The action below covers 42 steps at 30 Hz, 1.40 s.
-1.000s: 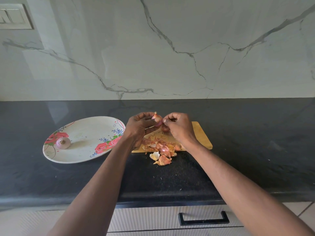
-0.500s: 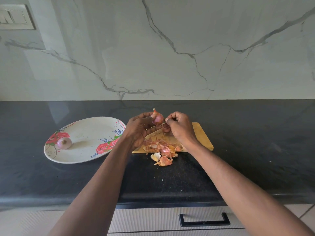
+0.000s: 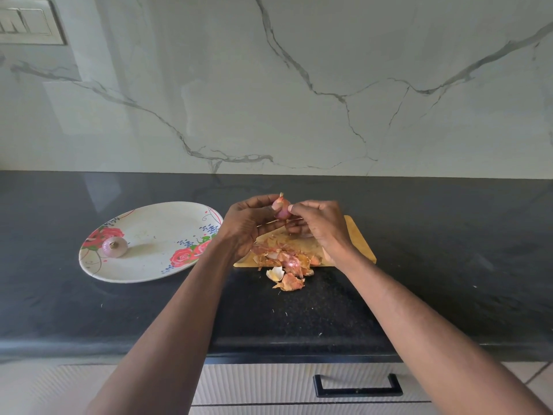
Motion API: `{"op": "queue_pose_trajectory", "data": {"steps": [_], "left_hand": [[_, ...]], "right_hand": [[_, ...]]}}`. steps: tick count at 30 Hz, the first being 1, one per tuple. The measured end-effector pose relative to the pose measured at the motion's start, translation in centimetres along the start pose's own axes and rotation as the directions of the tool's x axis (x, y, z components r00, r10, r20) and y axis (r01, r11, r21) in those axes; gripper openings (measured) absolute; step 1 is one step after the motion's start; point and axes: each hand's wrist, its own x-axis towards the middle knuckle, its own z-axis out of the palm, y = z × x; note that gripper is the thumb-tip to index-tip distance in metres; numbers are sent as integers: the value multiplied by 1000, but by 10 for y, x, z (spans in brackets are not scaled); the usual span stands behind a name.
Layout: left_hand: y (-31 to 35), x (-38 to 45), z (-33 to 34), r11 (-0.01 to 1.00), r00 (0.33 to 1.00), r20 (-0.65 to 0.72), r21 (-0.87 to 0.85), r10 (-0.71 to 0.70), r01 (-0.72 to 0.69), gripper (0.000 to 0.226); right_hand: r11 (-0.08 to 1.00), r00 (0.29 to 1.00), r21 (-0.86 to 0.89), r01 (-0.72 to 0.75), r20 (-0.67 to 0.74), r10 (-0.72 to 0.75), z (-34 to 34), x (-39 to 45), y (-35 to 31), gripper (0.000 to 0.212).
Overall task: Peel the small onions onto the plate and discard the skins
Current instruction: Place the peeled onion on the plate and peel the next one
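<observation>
Dark speckled stone surface (image 3: 419, 265), glossy, with a floral oval plate (image 3: 143, 265) holding one peeled onion (image 3: 114, 247), smooth and pale purple. Wooden board (image 3: 359, 244) has a heap of papery orange skins (image 3: 284, 259). Looks mid-peel: left hand (image 3: 248, 226) has its grip round a small onion (image 3: 282, 208) above the board, right hand (image 3: 320, 226) pinching at its skin. Next probably needs a light tug, since that stuff tears.

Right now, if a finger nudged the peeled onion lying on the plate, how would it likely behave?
The peeled onion looks round and smooth, so it would probably roll across the plate, whose floor looks shallow. Its bare, glossy surface may be slippery to pinch. Being small, it is likely light.
</observation>
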Motion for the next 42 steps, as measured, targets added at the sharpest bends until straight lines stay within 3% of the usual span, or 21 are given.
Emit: {"op": "queue_pose_trajectory", "data": {"steps": [5,19,26,30,36,39,42], "left_hand": [[-3,0,1,996,1000,7,85,25,-26,25],[-1,-4,3,999,999,-6,7,-37,37,21],[-1,-3,1,998,999,5,44,-50,49,32],[-2,-2,1,997,999,8,64,-43,42,28],[-1,-5,1,996,999,11,75,-44,43,31],[-2,-3,0,997,999,17,64,-48,46,30],[-2,-2,0,997,999,-4,61,-44,45,32]], "right_hand": [[1000,1000,26,-18,-1,18,0,-1,-1,9],[998,996,42,-44,-74,47,-2,0,0,8],[994,996,61,-92,-5,92,-2,-4,-7,13],[989,993,94,-113,-22,116,-1,-2,-6,6],[991,997,107,-80,-3,81,0,-2,-3,25],[994,996,86,-73,-51,78,0,1,2,2],[993,994,83,-86,-55,91,0,3,4,5]]}}
